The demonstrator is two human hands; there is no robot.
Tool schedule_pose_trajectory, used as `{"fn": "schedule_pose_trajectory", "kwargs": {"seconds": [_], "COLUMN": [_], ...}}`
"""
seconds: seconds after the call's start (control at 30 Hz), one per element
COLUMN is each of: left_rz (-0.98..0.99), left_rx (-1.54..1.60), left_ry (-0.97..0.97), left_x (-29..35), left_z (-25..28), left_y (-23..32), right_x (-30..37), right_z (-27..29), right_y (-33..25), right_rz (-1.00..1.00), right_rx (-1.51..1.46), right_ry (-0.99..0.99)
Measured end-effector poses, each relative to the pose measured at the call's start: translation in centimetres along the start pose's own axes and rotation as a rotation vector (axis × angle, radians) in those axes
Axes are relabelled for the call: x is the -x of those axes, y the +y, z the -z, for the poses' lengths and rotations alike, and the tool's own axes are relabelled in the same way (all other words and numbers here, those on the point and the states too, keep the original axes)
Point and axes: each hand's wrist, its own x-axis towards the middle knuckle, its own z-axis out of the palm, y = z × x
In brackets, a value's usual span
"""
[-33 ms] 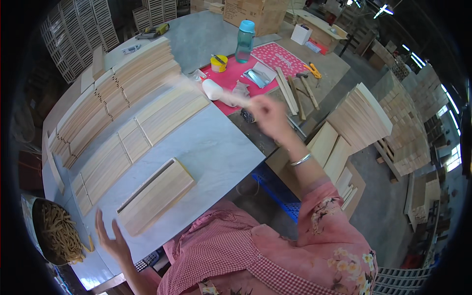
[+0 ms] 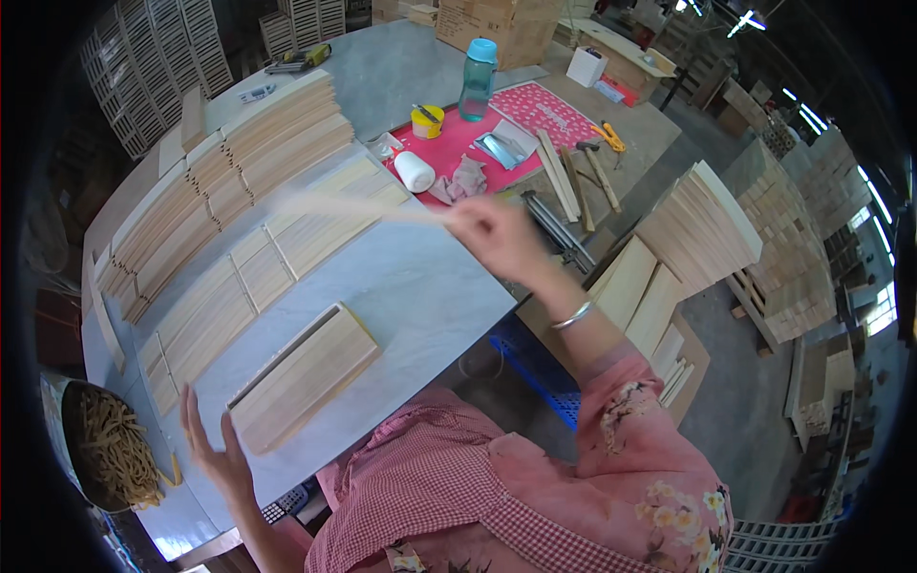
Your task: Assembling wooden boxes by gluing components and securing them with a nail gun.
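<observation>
The right hand point(image 2: 495, 237) swings a pinched, blurred pale strip point(image 2: 358, 206) nearer the long pale-wood box point(image 2: 304, 387); the left hand point(image 2: 220, 456) spreads beside it.

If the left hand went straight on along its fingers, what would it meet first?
Probably the near end of the flat row of wooden boards, just ahead of the left hand. Its height is unclear, so it might pass over them.
</observation>
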Motion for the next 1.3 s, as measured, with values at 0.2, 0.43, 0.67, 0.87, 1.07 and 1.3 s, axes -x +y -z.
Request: {"fn": "schedule_pose_trajectory", "kwargs": {"seconds": [0.2,0.43,0.67,0.87,1.07,1.3], "left_rz": [0.187,0.436,0.404,0.394,0.383,0.404], "left_rx": [0.507,0.735,0.510,0.500,0.441,0.453], "left_ry": [-0.182,-0.249,-0.254,-0.336,-0.403,-0.394], "left_x": [-3.7,-2.7,-1.6,-1.1,-1.4,-1.3], "left_z": [-0.6,1.7,-1.1,-2.6,-3.0,-3.1], "left_y": [-0.7,-4.4,-6.0,-6.8,-6.6,-6.4], "right_x": [-1.5,-2.9,-3.7,-2.1,-1.1,-0.8], "right_z": [-8.0,-10.9,-15.4,-15.6,-15.9,-15.9], "right_y": [-10.0,-10.0,-5.6,-4.4,-3.2,-3.3], "right_rz": [0.348,0.187,0.126,0.031,0.061,0.054], "right_rx": [-0.343,-0.387,-0.207,-0.056,-0.068,-0.053], "right_ry": [-0.343,-0.450,-0.481,-0.527,-0.481,-0.486]}}
